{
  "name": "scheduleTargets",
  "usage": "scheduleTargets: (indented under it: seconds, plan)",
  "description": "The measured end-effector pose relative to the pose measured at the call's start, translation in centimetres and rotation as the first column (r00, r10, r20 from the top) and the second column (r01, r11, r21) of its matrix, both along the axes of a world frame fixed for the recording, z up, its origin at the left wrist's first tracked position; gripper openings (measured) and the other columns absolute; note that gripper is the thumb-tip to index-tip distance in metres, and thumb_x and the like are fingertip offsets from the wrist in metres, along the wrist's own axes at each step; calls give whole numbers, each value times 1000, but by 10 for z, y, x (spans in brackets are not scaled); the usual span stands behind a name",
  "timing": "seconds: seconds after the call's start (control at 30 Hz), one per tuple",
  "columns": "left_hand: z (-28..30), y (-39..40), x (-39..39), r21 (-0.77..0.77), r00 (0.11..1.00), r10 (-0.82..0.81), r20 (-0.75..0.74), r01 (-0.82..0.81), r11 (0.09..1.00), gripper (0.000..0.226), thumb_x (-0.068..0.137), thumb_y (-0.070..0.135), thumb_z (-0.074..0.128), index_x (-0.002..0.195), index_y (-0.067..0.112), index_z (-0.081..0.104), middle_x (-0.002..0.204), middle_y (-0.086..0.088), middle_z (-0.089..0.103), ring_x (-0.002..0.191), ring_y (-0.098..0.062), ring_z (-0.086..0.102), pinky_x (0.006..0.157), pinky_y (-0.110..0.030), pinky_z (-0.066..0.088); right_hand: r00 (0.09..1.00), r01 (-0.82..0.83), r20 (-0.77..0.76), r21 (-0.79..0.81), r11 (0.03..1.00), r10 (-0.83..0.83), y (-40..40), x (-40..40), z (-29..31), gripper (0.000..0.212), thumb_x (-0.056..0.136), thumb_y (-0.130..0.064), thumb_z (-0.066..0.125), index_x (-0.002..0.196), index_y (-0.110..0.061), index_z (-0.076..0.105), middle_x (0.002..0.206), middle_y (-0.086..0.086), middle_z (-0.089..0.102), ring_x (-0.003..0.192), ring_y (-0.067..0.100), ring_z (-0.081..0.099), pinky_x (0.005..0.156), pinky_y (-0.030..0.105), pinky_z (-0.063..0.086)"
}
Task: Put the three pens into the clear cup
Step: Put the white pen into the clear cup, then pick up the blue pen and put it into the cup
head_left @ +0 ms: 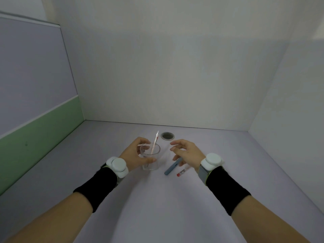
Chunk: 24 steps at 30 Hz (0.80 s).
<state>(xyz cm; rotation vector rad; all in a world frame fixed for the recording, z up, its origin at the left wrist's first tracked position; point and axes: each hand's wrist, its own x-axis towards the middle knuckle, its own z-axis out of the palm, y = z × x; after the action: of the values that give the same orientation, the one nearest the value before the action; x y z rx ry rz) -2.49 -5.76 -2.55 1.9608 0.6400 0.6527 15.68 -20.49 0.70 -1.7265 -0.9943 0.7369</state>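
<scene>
A clear cup (152, 165) stands on the pale table, and my left hand (135, 154) wraps around its left side. One see-through pen with red markings (155, 142) leans inside the cup, its top sticking out above the rim. My right hand (186, 151) hovers to the right of the cup with fingers spread and nothing in it. Under that hand two pens lie on the table: a grey-blue pen (172, 167) and a clear pen with a red end (183, 171), both partly hidden by the hand.
A round grey cable hole (167, 135) sits in the table (157, 207) just behind the cup. White walls close the back and right; a lilac and green partition (35, 111) stands on the left. Both wrists carry white trackers and black bands.
</scene>
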Motion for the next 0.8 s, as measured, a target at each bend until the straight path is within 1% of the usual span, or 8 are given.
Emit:
scheduleTargets:
  seconds: [0.13, 0.23, 0.37, 0.47, 0.57, 0.67, 0.77, 0.8]
  plan:
    - [-5, 6, 1, -88, 998, 3, 57, 2, 996, 76, 60, 13, 89, 121, 24, 46, 124, -1, 56, 116, -12, 57, 93, -19, 47, 998, 59, 16, -37, 998, -59, -4, 15, -2, 20, 91, -13, 59, 109, -11, 68, 106, 15, 69, 63, 16, 61, 47, 26, 46]
    - [-7, 9, 2, -122, 999, -11, 33, 15, 992, 86, 62, 15, 88, 131, 29, 38, 121, 3, 56, 115, -5, 55, 88, -11, 43, 991, 105, 94, -72, 992, -98, -4, 26, -8, 16, 90, -14, 61, 102, -12, 71, 90, 9, 64, 58, 15, 52, 46, 23, 40]
    - [-10, 9, 4, -143, 1000, -18, 13, 19, 989, 87, 66, 17, 86, 135, 30, 35, 121, 4, 57, 111, 0, 55, 80, -5, 42, 910, 73, 415, -188, 979, 12, -2, 36, -21, 17, 87, -24, 66, 102, -27, 73, 102, -2, 60, 88, 15, 57, 80, 21, 39]
    - [-13, 9, 5, -177, 1000, -10, 23, 14, 984, 84, 68, 13, 84, 137, 24, 36, 122, -1, 59, 111, -6, 57, 78, -4, 45, 834, 33, 537, -280, 959, 128, 3, 36, -30, 24, 86, -24, 68, 110, -24, 72, 118, 5, 52, 105, 20, 54, 92, 23, 38]
    - [-15, 10, 5, -198, 1000, -17, 22, 21, 980, 81, 70, 12, 83, 136, 22, 38, 124, -4, 59, 113, -10, 58, 86, -10, 47, 801, 46, 583, -281, 959, 132, 6, 37, -36, 25, 84, -20, 70, 108, -23, 74, 125, 10, 51, 118, 25, 51, 101, 28, 39]
    - [-16, 11, 3, -219, 999, -23, 22, 28, 975, 78, 67, 19, 84, 132, 26, 42, 124, -4, 60, 113, -13, 59, 101, -29, 46, 784, 47, 604, -291, 956, 145, 7, 39, -37, 24, 84, -17, 69, 107, -23, 75, 124, 9, 51, 117, 26, 51, 95, 25, 40]
    - [-15, 13, 0, -235, 999, -46, 27, 51, 971, 85, 52, 40, 88, 126, 32, 46, 123, -4, 61, 115, -15, 59, 101, -34, 47, 767, 44, 620, -308, 950, 165, 7, 41, -38, 25, 84, -17, 69, 107, -24, 74, 121, 10, 53, 113, 26, 54, 90, 24, 40]
    - [-15, 13, 0, -240, 998, -50, 26, 54, 969, 83, 54, 38, 88, 125, 31, 47, 123, -4, 61, 116, -17, 59, 101, -36, 48, 763, 47, 624, -311, 949, 166, 6, 41, -38, 24, 84, -18, 69, 107, -24, 74, 119, 9, 54, 112, 26, 55, 90, 25, 41]
